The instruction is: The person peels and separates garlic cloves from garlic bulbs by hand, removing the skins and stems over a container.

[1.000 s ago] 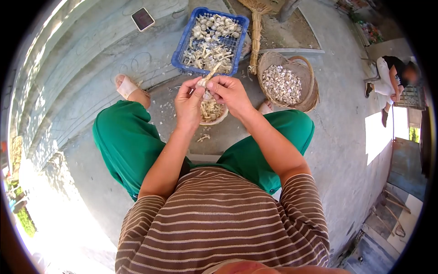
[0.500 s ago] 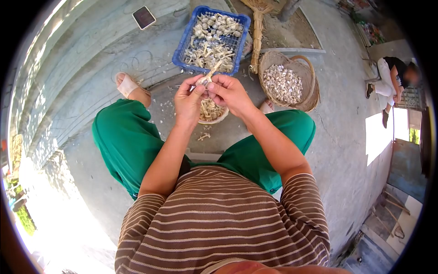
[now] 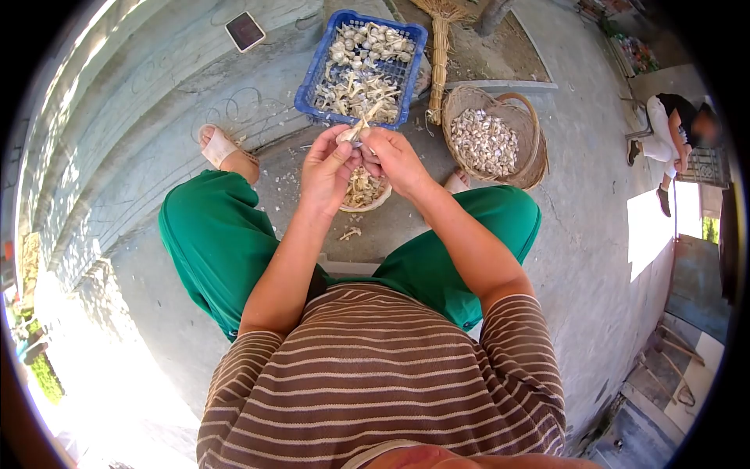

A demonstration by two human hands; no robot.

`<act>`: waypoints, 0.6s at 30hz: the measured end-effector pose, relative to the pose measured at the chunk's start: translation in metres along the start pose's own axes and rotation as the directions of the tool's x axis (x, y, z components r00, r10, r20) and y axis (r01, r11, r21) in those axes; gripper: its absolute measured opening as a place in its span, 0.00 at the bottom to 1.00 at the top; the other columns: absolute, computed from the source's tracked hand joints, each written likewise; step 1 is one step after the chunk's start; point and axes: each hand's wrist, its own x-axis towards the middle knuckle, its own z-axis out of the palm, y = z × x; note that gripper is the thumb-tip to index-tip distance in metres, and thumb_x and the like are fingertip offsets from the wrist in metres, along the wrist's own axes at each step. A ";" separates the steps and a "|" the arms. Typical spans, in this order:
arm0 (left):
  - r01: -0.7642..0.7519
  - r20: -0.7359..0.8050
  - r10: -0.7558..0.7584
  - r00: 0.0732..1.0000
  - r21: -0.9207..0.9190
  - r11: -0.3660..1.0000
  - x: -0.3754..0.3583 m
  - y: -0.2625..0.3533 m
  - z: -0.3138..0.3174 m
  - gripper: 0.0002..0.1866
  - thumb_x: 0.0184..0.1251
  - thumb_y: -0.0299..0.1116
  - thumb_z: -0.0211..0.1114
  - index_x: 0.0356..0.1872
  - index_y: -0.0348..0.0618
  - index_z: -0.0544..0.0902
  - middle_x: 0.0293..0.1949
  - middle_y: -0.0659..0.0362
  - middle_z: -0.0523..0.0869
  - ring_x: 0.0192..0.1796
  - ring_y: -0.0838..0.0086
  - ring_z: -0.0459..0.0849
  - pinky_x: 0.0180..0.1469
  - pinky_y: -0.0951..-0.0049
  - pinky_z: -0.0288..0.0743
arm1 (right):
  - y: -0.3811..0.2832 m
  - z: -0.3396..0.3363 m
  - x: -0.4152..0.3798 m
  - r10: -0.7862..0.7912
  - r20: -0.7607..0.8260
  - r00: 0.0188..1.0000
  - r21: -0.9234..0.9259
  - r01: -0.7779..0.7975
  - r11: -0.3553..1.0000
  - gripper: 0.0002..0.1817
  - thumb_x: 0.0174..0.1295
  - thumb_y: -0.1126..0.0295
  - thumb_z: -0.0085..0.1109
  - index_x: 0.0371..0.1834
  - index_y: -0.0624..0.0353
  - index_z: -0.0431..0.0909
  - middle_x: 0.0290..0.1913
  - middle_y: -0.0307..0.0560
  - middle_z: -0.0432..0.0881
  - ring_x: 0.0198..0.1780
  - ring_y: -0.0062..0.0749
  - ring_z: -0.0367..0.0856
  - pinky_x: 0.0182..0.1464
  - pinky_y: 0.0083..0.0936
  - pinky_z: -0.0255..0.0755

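A garlic bulb (image 3: 349,136) with a dry stalk pointing up and right is held between my two hands, above the floor between my knees. My left hand (image 3: 323,166) is closed around its left side with thumb and fingers. On the other side, my right hand (image 3: 396,161) pinches at the bulb, its fingertips partly hidden. Just below the hands, a round bowl (image 3: 373,206) holds dry stalks and skins, partly covered by my fingers. Beyond them, a blue plastic crate (image 3: 303,95) contains several garlic bulbs with stalks.
To the right, a wicker basket (image 3: 536,148) holds loose garlic cloves (image 3: 484,142). A straw broom (image 3: 440,62) lies behind it. A phone (image 3: 245,31) rests on the step at upper left. Another person (image 3: 670,133) sits at far right. Skin scraps (image 3: 351,233) lie on the floor.
My right thumb and fingers have shifted slightly on the bulb, and the bulb has tilted a little between my hands. The crate, basket and bowl stay put.
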 end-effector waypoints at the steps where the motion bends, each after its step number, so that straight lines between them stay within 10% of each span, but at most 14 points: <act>1: 0.008 0.003 -0.008 1.000 -0.024 1.000 0.000 0.000 0.001 0.14 0.63 0.23 0.62 0.50 0.39 0.76 0.40 0.58 0.82 0.38 0.76 0.80 0.42 0.76 0.76 | 0.001 0.000 0.000 -0.014 -0.016 1.000 0.011 0.015 1.000 0.09 0.68 0.65 0.48 0.34 0.57 0.72 0.21 0.32 0.65 0.20 0.15 0.60 0.21 0.14 0.53; 8: -0.004 -0.021 0.002 1.000 -0.121 0.993 0.005 0.012 0.001 0.16 0.62 0.22 0.63 0.52 0.40 0.74 0.42 0.58 0.82 0.40 0.74 0.81 0.45 0.74 0.77 | -0.007 0.001 -0.003 -0.068 0.036 0.997 0.048 0.066 0.997 0.10 0.70 0.64 0.48 0.41 0.59 0.74 0.24 0.33 0.67 0.22 0.16 0.61 0.22 0.13 0.54; 18: -0.292 0.093 0.283 0.955 0.482 0.826 0.000 0.006 0.011 0.14 0.63 0.22 0.62 0.50 0.39 0.78 0.44 0.59 0.81 0.43 0.78 0.79 0.46 0.77 0.76 | -0.003 -0.006 0.000 -0.066 -0.053 0.996 -0.019 0.065 0.998 0.07 0.66 0.67 0.56 0.36 0.59 0.75 0.25 0.34 0.72 0.21 0.13 0.62 0.20 0.11 0.54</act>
